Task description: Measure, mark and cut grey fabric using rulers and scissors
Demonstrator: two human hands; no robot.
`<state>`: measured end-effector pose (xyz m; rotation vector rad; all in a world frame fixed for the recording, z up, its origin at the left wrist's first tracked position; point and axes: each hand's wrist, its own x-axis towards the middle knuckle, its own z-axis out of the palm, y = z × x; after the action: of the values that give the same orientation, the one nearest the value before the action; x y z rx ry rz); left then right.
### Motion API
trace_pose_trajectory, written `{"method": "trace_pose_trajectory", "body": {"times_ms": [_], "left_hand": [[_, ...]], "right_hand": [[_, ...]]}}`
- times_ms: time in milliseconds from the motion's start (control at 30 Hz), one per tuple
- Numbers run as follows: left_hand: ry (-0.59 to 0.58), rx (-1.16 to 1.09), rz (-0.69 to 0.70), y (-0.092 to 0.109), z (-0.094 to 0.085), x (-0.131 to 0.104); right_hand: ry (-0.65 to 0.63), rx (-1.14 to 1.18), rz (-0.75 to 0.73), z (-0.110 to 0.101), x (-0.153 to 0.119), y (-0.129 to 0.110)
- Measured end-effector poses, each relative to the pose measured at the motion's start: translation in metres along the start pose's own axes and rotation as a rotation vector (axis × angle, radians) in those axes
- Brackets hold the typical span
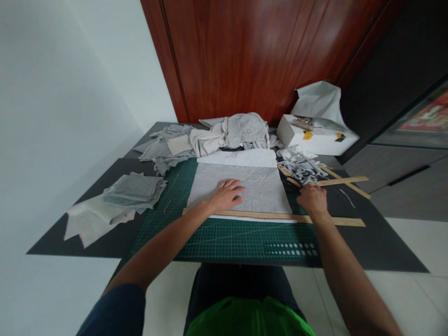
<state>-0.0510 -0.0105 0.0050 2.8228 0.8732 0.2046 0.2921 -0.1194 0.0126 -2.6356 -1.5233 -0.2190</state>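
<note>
A pale grey piece of fabric [261, 182] lies flat on a green cutting mat [217, 240], its far end turned to a white strip. My left hand [227, 194] rests open on the fabric, fingers spread. Along the near edge of the cloth a long wooden ruler [259, 215] lies crosswise, under my left wrist and beside my right wrist. My right hand [313, 199] is closed at the black-handled scissors [293, 181], right of the fabric; its fingertips are partly hidden. Just beyond that hand, two wooden strips [345, 180] cross each other.
Folded grey cloths [135, 191] lie on the left over a whitish piece. Heaped fabric [241, 130] fills the back. Thin scraps [303, 165] are piled back right, before a white box [318, 137] with a bag. Behind the table [381, 242] stands a red-brown wooden door [245, 56].
</note>
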Motion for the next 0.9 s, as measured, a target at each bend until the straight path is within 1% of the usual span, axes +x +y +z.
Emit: {"method": "trace_pose_trajectory", "body": {"times_ms": [100, 167, 267, 367, 467, 533, 567, 633, 733, 800, 833, 900], "left_hand": [[0.025, 0.016, 0.010, 0.000, 0.005, -0.001], [0.033, 0.028, 0.015, 0.000, 0.006, -0.001], [0.031, 0.053, 0.015, 0.000, 0.007, -0.002], [0.016, 0.068, 0.009, 0.003, 0.008, -0.006], [-0.004, 0.057, -0.016, 0.008, 0.009, -0.011], [-0.006, 0.037, -0.027, 0.010, 0.009, -0.012], [-0.009, 0.021, -0.030, 0.008, 0.008, -0.011], [-0.025, -0.037, -0.018, 0.001, 0.003, -0.007], [-0.059, -0.172, 0.052, -0.022, -0.010, 0.005], [-0.047, -0.203, 0.072, -0.039, -0.018, 0.011], [-0.071, -0.193, 0.080, -0.047, -0.020, 0.013], [-0.132, -0.156, 0.065, -0.059, -0.022, 0.015]], "right_hand": [[-0.072, -0.060, 0.065, 0.010, 0.006, 0.012], [-0.069, -0.052, 0.071, 0.014, 0.008, 0.013], [-0.020, -0.031, 0.067, 0.017, 0.015, 0.014], [0.041, 0.017, 0.107, 0.017, 0.028, 0.018], [0.132, 0.098, 0.144, 0.012, 0.036, 0.020], [0.195, 0.176, 0.106, 0.005, 0.032, 0.013], [0.220, 0.229, 0.056, 0.001, 0.027, 0.006], [0.187, 0.375, -0.128, -0.007, 0.007, -0.016], [0.099, 0.631, -0.474, -0.015, -0.035, -0.060], [0.017, 0.754, -0.706, -0.017, -0.064, -0.089], [-0.004, 0.791, -0.784, -0.017, -0.077, -0.102], [-0.041, 0.827, -0.872, -0.016, -0.100, -0.123]]}}
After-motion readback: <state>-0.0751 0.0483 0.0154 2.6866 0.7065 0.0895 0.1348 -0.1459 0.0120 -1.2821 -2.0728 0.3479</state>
